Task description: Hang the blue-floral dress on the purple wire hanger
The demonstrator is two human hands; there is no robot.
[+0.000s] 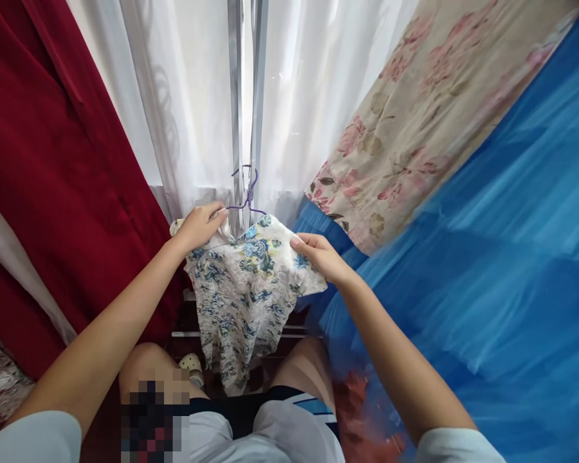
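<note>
Blue-flowered cream cotton garment on a thin purple wire hanger, hung before white sheer curtains; left hand grip pinched shut on one shoulder, right hand grip pinched on the other. Red curtain left, blue netting right.

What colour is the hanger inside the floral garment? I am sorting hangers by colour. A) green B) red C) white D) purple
D: a thin purple hanger pokes out of the top of the floral garment, which the left hand and right hand grip at the shoulders.
</note>
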